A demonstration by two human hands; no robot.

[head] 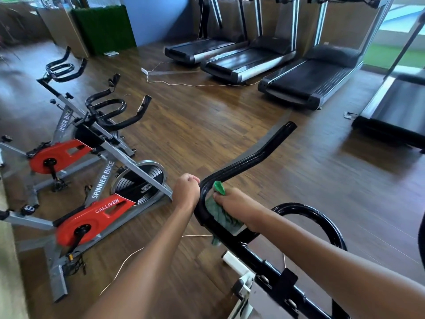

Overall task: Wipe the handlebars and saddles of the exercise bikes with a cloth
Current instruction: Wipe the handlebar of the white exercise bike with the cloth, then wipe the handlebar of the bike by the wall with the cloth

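three treadmills [305,84] line the far wall; two spinner bikes [96,210] stand left, not yet reached; nearest black handlebar [248,160] under both hands; left hand [187,188] fisted round the bend; right hand [236,206] fingers curled, pressing green cloth [218,206] to the bar; risk: the hanging cloth tail bunches or slips off the curve, leaving the far horn unwiped

A dark wooden floor [207,125] is carrying two red and grey spin bikes [92,203] on the left and a row of treadmills [305,81] along the far side. A thin white cable [184,85] is trailing across the boards between them.
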